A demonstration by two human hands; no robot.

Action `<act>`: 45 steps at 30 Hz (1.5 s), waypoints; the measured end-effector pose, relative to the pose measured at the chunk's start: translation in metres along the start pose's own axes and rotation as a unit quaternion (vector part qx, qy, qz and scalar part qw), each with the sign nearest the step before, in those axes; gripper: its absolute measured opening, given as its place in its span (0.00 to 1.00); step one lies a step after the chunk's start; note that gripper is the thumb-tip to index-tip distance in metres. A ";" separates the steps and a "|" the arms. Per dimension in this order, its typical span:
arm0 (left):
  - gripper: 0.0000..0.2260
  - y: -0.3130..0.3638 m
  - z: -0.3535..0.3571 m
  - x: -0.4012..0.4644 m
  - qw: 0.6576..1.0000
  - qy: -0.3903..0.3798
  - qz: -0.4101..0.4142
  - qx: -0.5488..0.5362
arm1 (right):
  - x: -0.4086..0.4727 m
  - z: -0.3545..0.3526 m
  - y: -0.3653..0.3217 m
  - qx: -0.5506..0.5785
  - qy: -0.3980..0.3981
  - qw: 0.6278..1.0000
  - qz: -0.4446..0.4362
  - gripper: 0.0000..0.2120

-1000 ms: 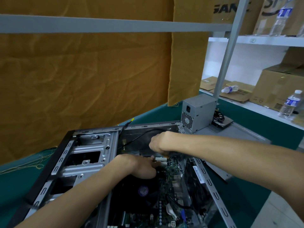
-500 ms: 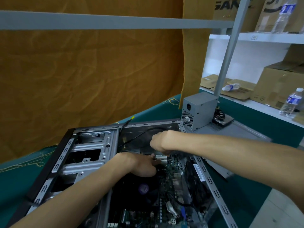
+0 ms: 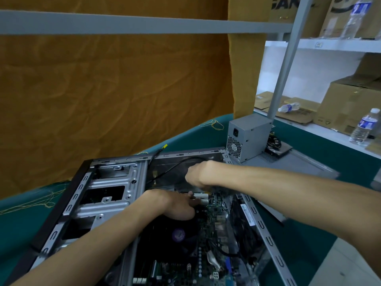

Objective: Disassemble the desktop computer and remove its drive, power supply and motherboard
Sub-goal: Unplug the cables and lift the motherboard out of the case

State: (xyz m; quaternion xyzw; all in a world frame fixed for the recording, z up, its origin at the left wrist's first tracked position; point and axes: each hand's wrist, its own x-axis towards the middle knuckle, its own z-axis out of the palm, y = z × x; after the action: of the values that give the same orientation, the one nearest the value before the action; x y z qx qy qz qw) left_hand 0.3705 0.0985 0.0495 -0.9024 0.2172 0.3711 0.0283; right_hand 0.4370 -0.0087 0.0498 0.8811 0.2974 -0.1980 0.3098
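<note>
- The desktop case (image 3: 115,195) is laid on its side on the green-covered table (image 3: 329,159), open face up, with the motherboard (image 3: 208,234) seated inside it.
- The power supply (image 3: 246,137) is already out and is stood beside the far right corner of the case, on a grey side panel (image 3: 299,164); behind it a flat part, possibly the drive, is only partly seen.
- The left hand (image 3: 175,205) is rested on the board just above the fan (image 3: 179,234), its fingertips at the white slots (image 3: 201,198); whether anything is pinched cannot be told.
- The right hand (image 3: 199,172) is curled downward over the far edge of the board; what is gripped beneath it is hidden.
- The step in hand is judged to be the freeing of the board at its far end, by connector or screw.
- It is best done with the board steadied by the left hand while any plug is drawn straight out, not rocked; the black cable (image 3: 175,168) should be kept clear of the edge.
- The board should be lifted only once every fastening is released, and held by its edges.
- Counted: one case, one power supply, one motherboard, one fan, two white slots, two hands; three water bottles (image 3: 362,126) are seen on the shelves at right.
</note>
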 end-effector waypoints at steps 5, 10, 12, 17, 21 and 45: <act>0.26 -0.001 0.002 0.001 1.000 0.001 -0.003 -0.001 | 0.004 -0.002 0.000 -0.026 -0.010 1.000 -0.011 0.09; 0.26 -0.002 0.003 0.002 1.000 0.006 -0.002 0.004 | 0.002 -0.001 -0.002 -0.024 -0.009 1.000 -0.006 0.10; 0.26 -0.003 0.004 0.003 1.000 0.004 -0.003 0.007 | -0.002 0.004 0.004 -0.025 -0.013 1.000 0.005 0.09; 0.26 -0.004 0.003 0.006 1.000 -0.006 -0.005 -0.005 | -0.006 -0.002 -0.002 -0.064 -0.010 0.998 -0.012 0.06; 0.26 -0.002 0.004 0.005 1.000 -0.002 -0.004 0.002 | -0.007 0.001 0.001 -0.058 -0.006 0.998 -0.003 0.08; 0.12 -0.004 0.003 -0.021 0.917 0.388 -0.079 0.052 | -0.081 0.013 0.005 -0.056 0.257 0.965 -0.005 0.10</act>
State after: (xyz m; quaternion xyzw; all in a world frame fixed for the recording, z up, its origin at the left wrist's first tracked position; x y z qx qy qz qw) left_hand 0.3569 0.1103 0.0607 -0.9870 0.1580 -0.0233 0.0178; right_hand 0.3781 -0.0529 0.0854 0.8823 0.3819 0.0503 0.2706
